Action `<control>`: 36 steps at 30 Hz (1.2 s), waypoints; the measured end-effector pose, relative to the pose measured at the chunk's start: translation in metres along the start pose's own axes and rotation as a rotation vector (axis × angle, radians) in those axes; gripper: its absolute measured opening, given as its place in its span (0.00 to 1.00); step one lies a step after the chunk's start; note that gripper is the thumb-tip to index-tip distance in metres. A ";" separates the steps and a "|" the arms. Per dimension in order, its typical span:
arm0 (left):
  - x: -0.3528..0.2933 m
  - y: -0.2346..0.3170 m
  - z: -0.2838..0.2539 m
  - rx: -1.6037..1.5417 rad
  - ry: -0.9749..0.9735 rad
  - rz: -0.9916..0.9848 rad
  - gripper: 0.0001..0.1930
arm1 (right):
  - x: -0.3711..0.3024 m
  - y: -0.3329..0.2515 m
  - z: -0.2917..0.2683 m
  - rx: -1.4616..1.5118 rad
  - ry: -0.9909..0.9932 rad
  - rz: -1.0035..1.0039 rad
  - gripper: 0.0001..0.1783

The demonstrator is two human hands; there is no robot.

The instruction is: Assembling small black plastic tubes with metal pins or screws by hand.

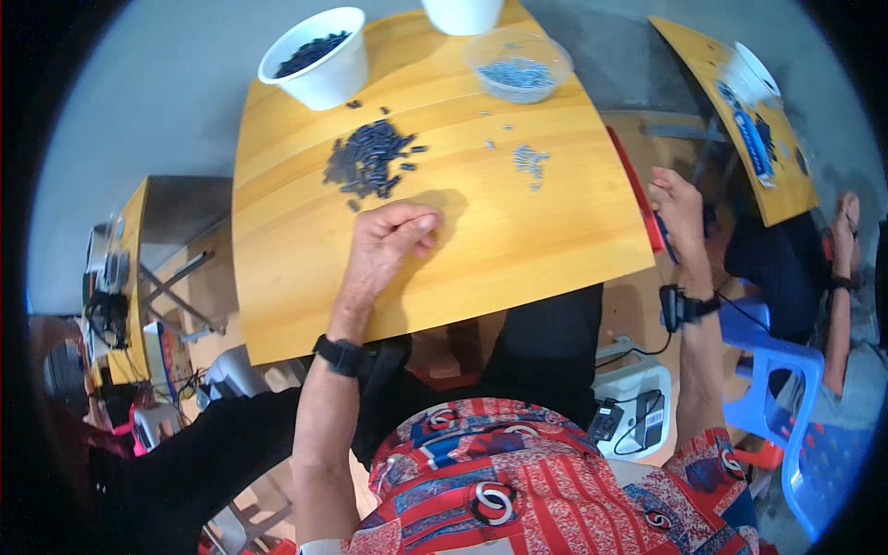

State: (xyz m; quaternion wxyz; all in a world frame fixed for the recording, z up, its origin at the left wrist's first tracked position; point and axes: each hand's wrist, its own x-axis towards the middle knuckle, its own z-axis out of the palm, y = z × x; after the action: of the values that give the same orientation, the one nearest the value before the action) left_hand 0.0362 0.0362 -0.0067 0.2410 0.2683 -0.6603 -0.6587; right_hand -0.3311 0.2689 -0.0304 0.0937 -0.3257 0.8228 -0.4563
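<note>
Over the near part of the wooden table, my left hand is closed, thumb pressed against curled fingers. What it holds, if anything, is hidden. Just beyond it lies a pile of small dark cylindrical pieces. Past the table's right edge, my right hand is also closed with its fingers curled in; I cannot make out anything in it. A small scatter of silver metal pieces lies on the right half of the table, between my hands and the far containers.
A white bucket of dark pieces stands far left on the table. Far right are a clear round tub of silver pieces and another white bucket. Something red borders the right edge. Another person's hand is beyond.
</note>
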 end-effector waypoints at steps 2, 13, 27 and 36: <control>0.000 -0.001 -0.002 0.010 0.005 -0.005 0.06 | -0.012 -0.053 0.001 0.075 -0.119 0.026 0.15; -0.004 -0.004 -0.001 0.055 -0.049 0.090 0.06 | -0.054 -0.222 0.105 0.357 -0.717 -0.185 0.13; -0.035 -0.009 -0.025 -0.129 0.106 0.070 0.05 | -0.029 -0.225 0.219 -0.159 -0.549 -0.817 0.08; -0.035 -0.008 -0.023 0.000 0.078 0.142 0.05 | -0.020 -0.219 0.228 -0.270 -0.486 -0.921 0.07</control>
State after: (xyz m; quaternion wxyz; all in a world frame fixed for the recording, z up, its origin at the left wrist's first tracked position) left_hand 0.0779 0.0432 -0.0134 0.3127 0.2464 -0.6678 -0.6289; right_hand -0.1146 0.0429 0.0153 0.0289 -0.7582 0.6009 -0.2517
